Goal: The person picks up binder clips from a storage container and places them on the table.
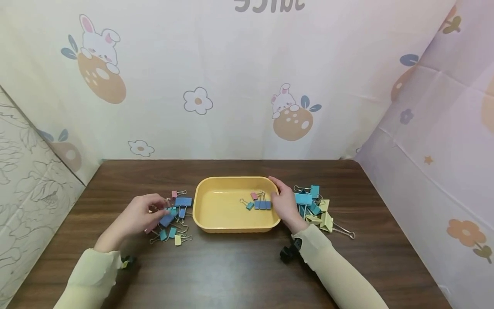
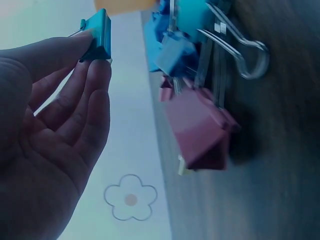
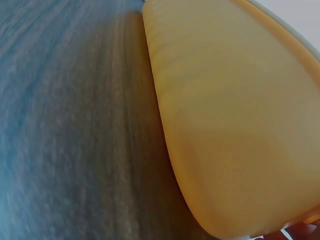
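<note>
My left hand (image 1: 140, 213) pinches a small teal binder clip (image 2: 101, 35) between thumb and fingertips, held up over a loose pile of binder clips. In that pile lie a wide blue binder clip (image 1: 183, 201), a pink binder clip (image 2: 197, 127) and a pale yellow one (image 1: 178, 240). My right hand (image 1: 286, 205) grips the right end of a yellow tray (image 1: 216, 216), its thumb over the rim. Inside the tray, near that hand, sit several blue binder clips (image 1: 263, 205), a pink one (image 1: 254, 196) and a teal one (image 1: 250, 206).
Right of the tray is another heap, with light blue binder clips (image 1: 303, 199) and yellow-green binder clips (image 1: 326, 222). A small black object (image 1: 287, 254) lies by the right sleeve. A patterned curtain (image 1: 239, 86) hangs behind the dark wooden table (image 1: 216, 274).
</note>
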Available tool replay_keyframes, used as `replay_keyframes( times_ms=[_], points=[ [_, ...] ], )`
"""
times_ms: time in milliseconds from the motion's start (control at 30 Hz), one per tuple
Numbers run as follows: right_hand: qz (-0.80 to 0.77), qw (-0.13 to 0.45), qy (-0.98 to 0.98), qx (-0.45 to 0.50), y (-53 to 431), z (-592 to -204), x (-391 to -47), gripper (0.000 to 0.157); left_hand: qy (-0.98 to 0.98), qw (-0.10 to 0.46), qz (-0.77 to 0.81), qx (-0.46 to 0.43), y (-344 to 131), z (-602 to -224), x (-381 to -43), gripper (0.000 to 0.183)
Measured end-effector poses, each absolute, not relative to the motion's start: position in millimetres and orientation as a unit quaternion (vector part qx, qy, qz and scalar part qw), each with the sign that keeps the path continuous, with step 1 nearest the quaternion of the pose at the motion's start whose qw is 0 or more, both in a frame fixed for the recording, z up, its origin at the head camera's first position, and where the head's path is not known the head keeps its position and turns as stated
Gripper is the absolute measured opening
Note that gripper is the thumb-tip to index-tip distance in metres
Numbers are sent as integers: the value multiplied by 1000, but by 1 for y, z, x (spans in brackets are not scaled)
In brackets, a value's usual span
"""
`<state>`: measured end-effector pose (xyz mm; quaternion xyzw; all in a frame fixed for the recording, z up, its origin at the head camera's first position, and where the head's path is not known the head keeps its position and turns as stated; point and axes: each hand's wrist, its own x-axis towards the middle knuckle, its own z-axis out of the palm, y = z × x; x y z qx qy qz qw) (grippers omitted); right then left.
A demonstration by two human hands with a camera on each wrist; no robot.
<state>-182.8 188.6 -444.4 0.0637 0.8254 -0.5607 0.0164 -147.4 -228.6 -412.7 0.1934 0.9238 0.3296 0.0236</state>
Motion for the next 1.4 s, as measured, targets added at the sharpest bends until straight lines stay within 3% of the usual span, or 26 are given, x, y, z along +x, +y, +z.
replay_keyframes(
  times_ms=[467, 967, 1400],
  points=[
    [-613, 40, 787, 56, 192, -449, -185, 64, 908, 116, 371, 158, -236, -421, -142, 17],
    [-589, 44, 804, 73, 188, -446, -184, 62, 907, 101, 370, 172, -232, -416, -148, 20],
    [-588, 44, 805, 67, 190, -447, -185, 63, 880, 71, 384, 271, -168, -376, -182, 17]
  ],
)
